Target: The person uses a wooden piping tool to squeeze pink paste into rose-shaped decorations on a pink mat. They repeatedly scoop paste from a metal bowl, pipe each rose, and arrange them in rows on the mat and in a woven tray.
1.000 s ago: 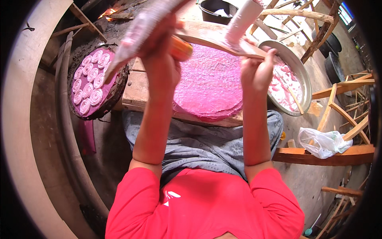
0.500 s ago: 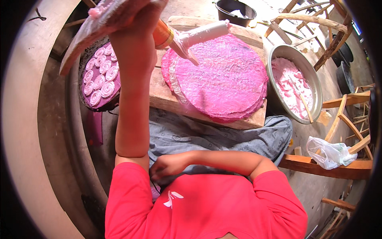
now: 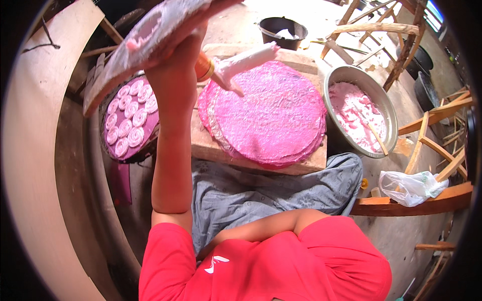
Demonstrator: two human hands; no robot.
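My left hand [image 3: 175, 70] is raised at the upper left, closed on a long pale board [image 3: 150, 42] smeared with pink paste and on an orange-handled tool [image 3: 203, 66]. The board hides most of its fingers. A pale cylinder [image 3: 248, 60] coated in pink paste juts from the tool, with a tapered, paste-covered tip beside it. Below them lies a stack of round, bright pink sheets [image 3: 266, 118] on a wooden board [image 3: 201, 145]. My right forearm [image 3: 256, 232] crosses my lap toward the left; its hand is hidden behind my red shirt.
At left stands a round purple piece topped with pink rosettes [image 3: 133, 118]. A large metal basin [image 3: 391, 113] holds pink paste and a wooden stick [image 3: 375, 135]. Beyond is a black bucket [image 3: 283, 32]. Wooden frames [image 3: 411, 203] and a plastic bag [image 3: 411, 188] lie at right.
The view has shifted, so the stack and basin sit lower and farther left. My right hand has slipped out of sight behind my shirt. My left hand still holds the board and tool up.
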